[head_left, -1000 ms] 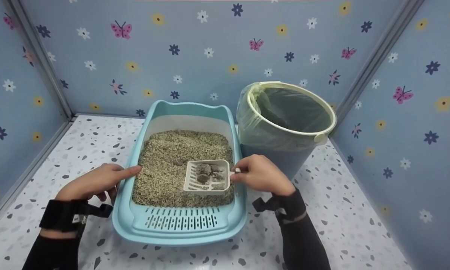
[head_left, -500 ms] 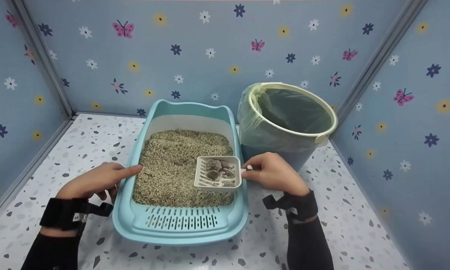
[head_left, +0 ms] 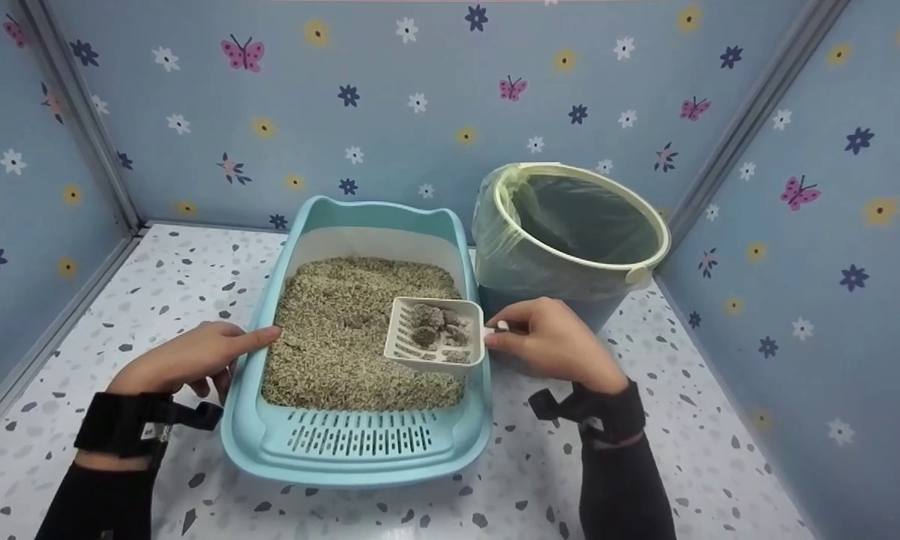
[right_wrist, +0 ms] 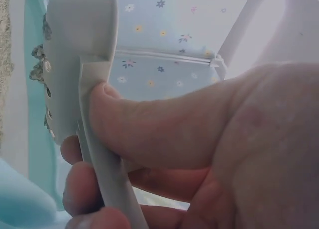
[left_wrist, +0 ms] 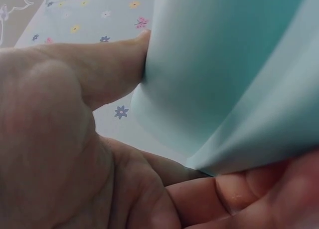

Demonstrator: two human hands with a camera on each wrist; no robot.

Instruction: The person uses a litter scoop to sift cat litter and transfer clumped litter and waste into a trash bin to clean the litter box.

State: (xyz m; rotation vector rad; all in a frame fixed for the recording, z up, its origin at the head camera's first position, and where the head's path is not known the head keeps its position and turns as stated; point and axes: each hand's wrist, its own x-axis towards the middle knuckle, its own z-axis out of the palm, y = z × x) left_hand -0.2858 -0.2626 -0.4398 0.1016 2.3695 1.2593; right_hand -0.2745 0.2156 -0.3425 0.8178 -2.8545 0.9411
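My right hand (head_left: 551,337) holds a cream slotted litter scoop (head_left: 397,337) by its handle, over the right part of the litter box. Several grey-brown clumps (head_left: 429,324) lie in the scoop. In the right wrist view, the thumb presses along the scoop handle (right_wrist: 107,174) and the fingers curl round it. The blue litter box (head_left: 352,469) is filled with tan pellet litter (head_left: 330,345). My left hand (head_left: 187,356) grips the box's left rim, thumb on top; the left wrist view shows the fingers curled under the box edge (left_wrist: 224,154).
A bin (head_left: 562,289) lined with a pale yellow-green bag stands right of the box, its mouth open and a cream ring (head_left: 664,232) round it. Blue floral panels (head_left: 420,75) enclose the back and both sides. The surface (head_left: 157,277) is white and speckled.
My right hand has moved the scoop with the clumps rightward, then slightly away from me, toward the box's right rim. The left hand keeps its place on the left rim.
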